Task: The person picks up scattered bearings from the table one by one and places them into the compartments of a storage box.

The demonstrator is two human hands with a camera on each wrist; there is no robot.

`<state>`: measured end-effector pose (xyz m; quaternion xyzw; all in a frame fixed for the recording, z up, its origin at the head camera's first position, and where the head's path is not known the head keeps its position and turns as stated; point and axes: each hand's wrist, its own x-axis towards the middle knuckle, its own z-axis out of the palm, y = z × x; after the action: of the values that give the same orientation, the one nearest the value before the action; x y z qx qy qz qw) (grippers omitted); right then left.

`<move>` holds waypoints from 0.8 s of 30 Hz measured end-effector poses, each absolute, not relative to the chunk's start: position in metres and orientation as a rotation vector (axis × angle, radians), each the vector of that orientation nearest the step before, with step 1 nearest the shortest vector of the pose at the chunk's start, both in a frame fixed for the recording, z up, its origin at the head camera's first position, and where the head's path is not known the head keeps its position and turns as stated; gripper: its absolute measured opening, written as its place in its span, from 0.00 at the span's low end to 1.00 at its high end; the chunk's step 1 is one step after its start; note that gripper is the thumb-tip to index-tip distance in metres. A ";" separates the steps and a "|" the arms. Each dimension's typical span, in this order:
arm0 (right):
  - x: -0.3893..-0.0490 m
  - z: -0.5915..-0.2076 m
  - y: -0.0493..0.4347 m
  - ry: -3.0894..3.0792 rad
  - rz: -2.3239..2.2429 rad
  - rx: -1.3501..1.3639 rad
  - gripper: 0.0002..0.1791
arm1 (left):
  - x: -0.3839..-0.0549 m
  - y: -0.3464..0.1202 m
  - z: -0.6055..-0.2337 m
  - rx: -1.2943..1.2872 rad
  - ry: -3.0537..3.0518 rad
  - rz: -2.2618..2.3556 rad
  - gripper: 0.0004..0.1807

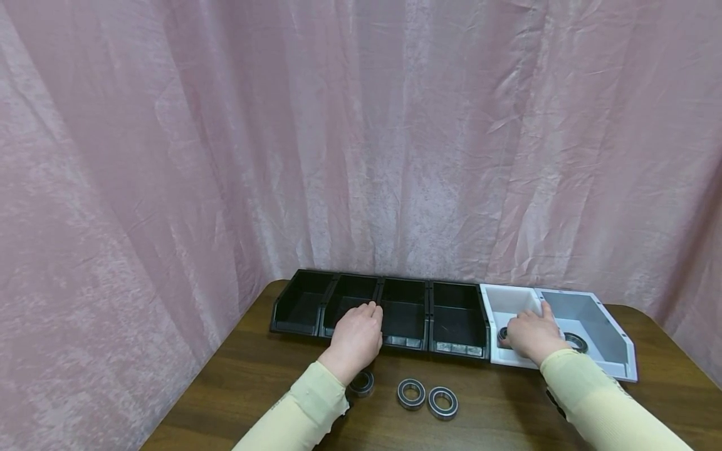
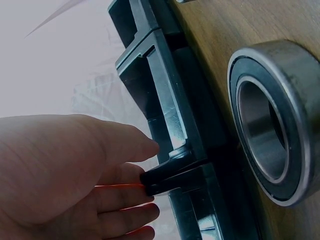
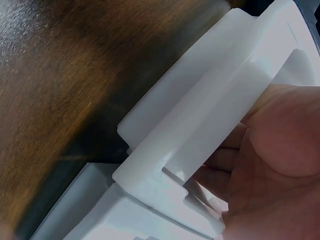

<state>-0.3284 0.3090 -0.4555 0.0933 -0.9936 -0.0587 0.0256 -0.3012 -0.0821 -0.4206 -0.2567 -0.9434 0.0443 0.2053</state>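
Observation:
In the head view my left hand is over the row of black bins, at a divider between two of them. The left wrist view shows its thumb and loosely bent fingers beside that divider, with nothing seen in the grasp. My right hand reaches down into the white bin, its index finger extended over the wall shared with the grey bin. A ball bearing shows at its thumb side; whether it is pinched is hidden. The right wrist view shows the other fingers partly behind the bin's front wall.
Another bearing lies in the grey bin. Two bearings rest on the wooden table in front of the black bins, and a third bearing is partly covered by the left wrist. A pink curtain hangs behind.

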 end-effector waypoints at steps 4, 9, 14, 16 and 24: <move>-0.330 -0.456 0.309 -3.101 -0.186 0.264 0.19 | -0.301 -0.082 -0.420 -0.713 -2.636 0.128 0.26; -0.312 -0.431 0.292 -3.148 -0.180 0.240 0.18 | -0.301 -0.082 -0.421 -0.706 -2.645 0.138 0.26; -0.298 -0.420 0.286 -3.087 -0.156 0.280 0.18 | -0.302 -0.083 -0.422 -0.705 -2.639 0.144 0.26; -0.298 -0.422 0.287 -3.062 -0.123 0.282 0.19 | -0.302 -0.083 -0.423 -0.706 -2.634 0.140 0.26; -0.291 -0.430 0.287 -2.928 -0.004 0.257 0.27 | -0.301 -0.083 -0.419 -0.721 -2.608 0.153 0.25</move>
<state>-0.2909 0.2873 -0.4297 0.0868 -0.9911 -0.0015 0.1009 -0.3009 -0.0833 -0.4192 -0.2598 -0.9400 0.0551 0.2140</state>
